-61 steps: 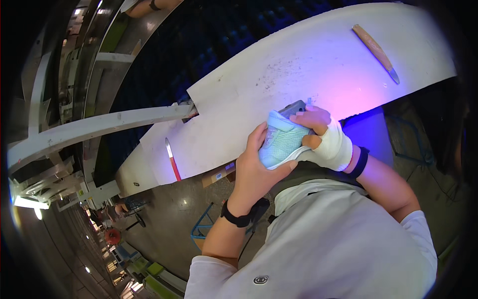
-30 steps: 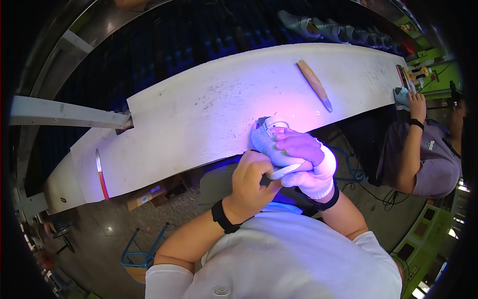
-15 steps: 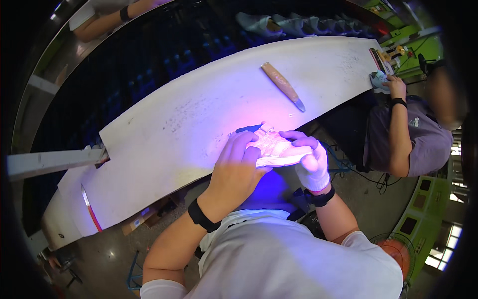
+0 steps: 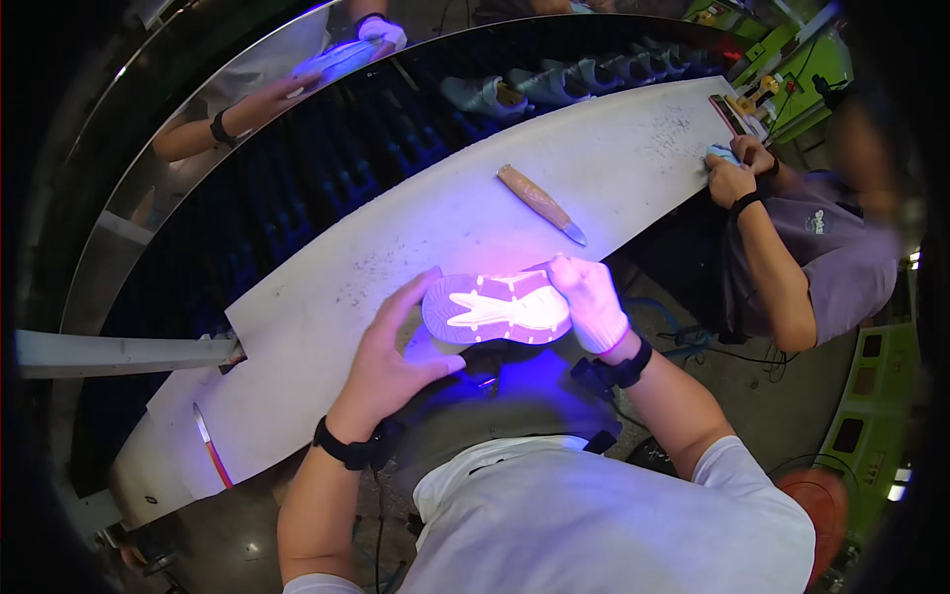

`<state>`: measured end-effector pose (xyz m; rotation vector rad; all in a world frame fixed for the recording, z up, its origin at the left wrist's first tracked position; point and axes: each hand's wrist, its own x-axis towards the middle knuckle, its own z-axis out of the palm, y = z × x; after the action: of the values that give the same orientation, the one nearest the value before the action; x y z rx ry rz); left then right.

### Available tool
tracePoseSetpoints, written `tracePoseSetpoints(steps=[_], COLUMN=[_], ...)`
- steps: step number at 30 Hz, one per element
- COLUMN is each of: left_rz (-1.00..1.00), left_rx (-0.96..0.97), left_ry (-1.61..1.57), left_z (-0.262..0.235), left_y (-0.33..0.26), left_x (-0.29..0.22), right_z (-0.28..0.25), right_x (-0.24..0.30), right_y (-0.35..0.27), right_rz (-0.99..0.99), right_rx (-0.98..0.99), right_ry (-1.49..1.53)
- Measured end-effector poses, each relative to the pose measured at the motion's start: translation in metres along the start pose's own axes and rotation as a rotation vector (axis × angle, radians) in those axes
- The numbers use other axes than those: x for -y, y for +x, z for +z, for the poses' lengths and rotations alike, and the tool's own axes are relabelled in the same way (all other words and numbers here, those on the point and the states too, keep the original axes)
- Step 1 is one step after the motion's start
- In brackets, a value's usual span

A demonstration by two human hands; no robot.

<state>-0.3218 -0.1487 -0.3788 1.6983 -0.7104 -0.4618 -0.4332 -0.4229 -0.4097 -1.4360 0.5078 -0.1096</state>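
Note:
A shoe (image 4: 497, 308) is raised over the near edge of the white workbench, its patterned sole turned up toward me under purple light. My right hand (image 4: 591, 300), in a pale knit glove, grips the shoe's right end. My bare left hand (image 4: 388, 346) is spread around the left end, its thumb well apart from the fingers; the fingertips come close to the sole's edge, and whether they touch it I cannot tell. Beyond the shoe lies a knife with a wrapped brown handle (image 4: 535, 200). The shoe's upper is hidden from view.
The white bench (image 4: 327, 307) curves along a dark conveyor (image 4: 297, 178) carrying several shoes (image 4: 485, 96). A red-handled tool (image 4: 216, 460) lies at the left, near a metal bar (image 4: 129, 354). At the right, a co-worker (image 4: 792, 247) handles another shoe (image 4: 722, 153).
The shoe has turned from side-on to sole up. My left hand has loosened and spread, moving left, while my right hand keeps its hold. The co-worker's second hand has come into view.

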Motion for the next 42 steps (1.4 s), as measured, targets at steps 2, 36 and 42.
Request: tracePoseSetpoints(steps=[2,36,42], left_rz=[0.050,-0.002,0.278], left_rx=[-0.004,0.241,0.321], left_ry=[0.040,0.776,0.914], left_z=[-0.019,-0.006,0.017], left_y=[0.010,0.080,0.063], left_x=[-0.032,-0.069,-0.076], right_z=[0.030,0.075,0.061], right_x=[0.001,0.071,0.068], right_y=[0.010,0.057,0.022], right_rz=[-0.159,-0.460,-0.489], right_rx=[0.163,0.460,0.380], right_ry=[0.002,0.057,0.042])
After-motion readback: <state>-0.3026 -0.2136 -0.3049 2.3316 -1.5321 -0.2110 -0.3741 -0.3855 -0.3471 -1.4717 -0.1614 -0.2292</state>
